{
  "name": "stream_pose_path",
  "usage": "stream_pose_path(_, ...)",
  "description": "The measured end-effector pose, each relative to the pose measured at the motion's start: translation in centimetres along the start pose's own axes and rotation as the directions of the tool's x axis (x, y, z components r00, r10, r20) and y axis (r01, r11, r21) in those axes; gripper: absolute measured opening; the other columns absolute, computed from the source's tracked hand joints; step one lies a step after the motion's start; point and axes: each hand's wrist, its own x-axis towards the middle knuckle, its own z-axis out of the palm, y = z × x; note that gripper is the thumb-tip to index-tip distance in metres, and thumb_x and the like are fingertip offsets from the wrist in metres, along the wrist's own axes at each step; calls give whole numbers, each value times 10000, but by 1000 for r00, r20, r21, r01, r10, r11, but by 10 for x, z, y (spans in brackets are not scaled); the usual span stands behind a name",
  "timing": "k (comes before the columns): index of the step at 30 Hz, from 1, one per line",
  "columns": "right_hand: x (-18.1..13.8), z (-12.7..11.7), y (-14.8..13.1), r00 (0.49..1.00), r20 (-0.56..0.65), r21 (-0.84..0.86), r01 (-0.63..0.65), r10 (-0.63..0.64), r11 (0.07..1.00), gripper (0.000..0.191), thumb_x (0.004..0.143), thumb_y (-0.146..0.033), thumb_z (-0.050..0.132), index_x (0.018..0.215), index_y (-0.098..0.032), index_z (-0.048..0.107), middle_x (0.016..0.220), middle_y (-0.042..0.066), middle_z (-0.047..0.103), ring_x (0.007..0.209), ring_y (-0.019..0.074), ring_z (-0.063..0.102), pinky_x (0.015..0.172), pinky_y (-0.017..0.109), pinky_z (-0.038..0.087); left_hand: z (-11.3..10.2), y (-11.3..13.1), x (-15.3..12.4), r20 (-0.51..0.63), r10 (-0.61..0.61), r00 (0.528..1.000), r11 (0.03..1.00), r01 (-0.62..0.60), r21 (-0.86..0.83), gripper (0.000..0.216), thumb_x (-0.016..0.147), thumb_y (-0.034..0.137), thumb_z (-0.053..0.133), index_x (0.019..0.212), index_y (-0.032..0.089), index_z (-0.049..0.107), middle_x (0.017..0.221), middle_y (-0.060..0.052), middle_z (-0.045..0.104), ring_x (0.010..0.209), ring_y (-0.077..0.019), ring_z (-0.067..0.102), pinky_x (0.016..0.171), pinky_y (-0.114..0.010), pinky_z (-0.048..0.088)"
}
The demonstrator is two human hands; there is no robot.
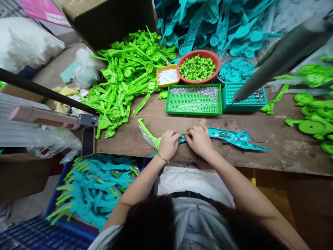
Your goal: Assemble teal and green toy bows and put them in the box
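Note:
A long teal plastic toy shell (234, 138) with thin red wires lies across the front of the wooden table (281, 146). My right hand (199, 140) is curled on its left end, fingers pinched on the plastic. My left hand (168, 144) is closed on the same piece where it meets a green plastic part (148, 133) with a clear bag under it. The two hands almost touch.
A heap of green plastic parts (125, 76) lies at left and teal ones (221, 24) at the back. A green tray of screws (194, 99), a teal tray (244, 99), a red bowl (199, 66) and a yellow dish (168, 75) stand behind my hands. A phone (88, 141) lies at the table's left edge. A blue crate (93, 191) of finished pieces is below.

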Motion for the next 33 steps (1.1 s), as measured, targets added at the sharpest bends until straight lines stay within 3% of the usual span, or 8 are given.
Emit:
stream_pose_path(7, 6, 5, -8, 998, 13, -82, -55, 56, 995, 165, 856, -241, 527, 757, -180, 644, 979, 88, 680, 993, 266, 563, 992, 457, 329, -5, 4, 1, 91, 12, 996, 991, -24, 131, 228, 922, 159, 499, 977, 226, 710, 995, -56, 668, 930, -217, 558, 813, -357, 449)
stream_pose_path(11, 0, -9, -6, 1000, -23, -41, -7, 6, 999, 172, 879, -246, 516, 837, -195, 675, 1056, 75, 693, 1051, 270, 579, 1063, 517, 277, -13, 2, -1, 133, 47, 990, 987, -66, 145, 226, 915, 182, 515, 1026, 238, 704, 1035, -61, 657, 973, -233, 556, 862, -386, 460)
stream_pose_path(15, -34, -49, 34, 964, -256, 103, -51, 76, 993, 195, 891, -364, 542, 936, -230, 676, 1070, 64, 706, 1054, 250, 616, 1031, 503, 355, -20, -1, -4, 121, 110, 987, 992, -117, 54, 251, 918, 178, 491, 1072, 214, 685, 1105, -84, 630, 1039, -231, 553, 917, -394, 467)
stream_pose_path(19, -81, -91, 97, 872, -406, 67, -271, 274, 960, 211, 873, -392, 544, 916, -228, 670, 975, 76, 715, 941, 248, 652, 856, 412, 480, -15, 12, -1, 5, 192, 981, 981, -192, 15, 258, 913, 152, 464, 1070, 165, 668, 1142, -123, 607, 1089, -247, 534, 965, -417, 460)
stream_pose_path(22, -110, -106, 128, 874, -366, -19, -349, 318, 937, 219, 864, -399, 547, 911, -220, 666, 918, 80, 714, 874, 248, 660, 798, 393, 493, -4, 28, 6, -16, 279, 960, 960, -279, -2, 241, 927, 202, 476, 1083, 161, 656, 1164, -132, 601, 1118, -259, 526, 975, -435, 462)
stream_pose_path(25, -124, -106, 134, 905, -322, -72, -317, 279, 946, 215, 868, -383, 552, 918, -207, 666, 938, 90, 713, 900, 249, 658, 811, 398, 493, 6, 39, 12, 4, 317, 949, 948, -317, 24, 232, 932, 244, 488, 1072, 164, 655, 1183, -138, 598, 1130, -277, 529, 974, -462, 463)
stream_pose_path(28, -127, -98, 124, 941, -303, -94, -185, 149, 978, 190, 879, -312, 547, 987, -220, 674, 1082, 93, 687, 1025, 235, 622, 902, 408, 470, 14, 39, 12, 9, 308, 951, 951, -309, 32, 236, 935, 256, 486, 1066, 155, 654, 1204, -147, 589, 1139, -281, 533, 976, -463, 469)
stream_pose_path(33, -118, -72, 99, 997, -59, -251, 27, -44, 967, 319, 849, -167, 546, 1098, -309, 685, 1392, 61, 542, 1263, 275, 458, 1063, 513, 340, 18, 32, 9, 33, 316, 948, 949, -315, -27, 264, 924, 248, 493, 1134, 169, 632, 1262, -156, 567, 1184, -285, 523, 996, -489, 461)
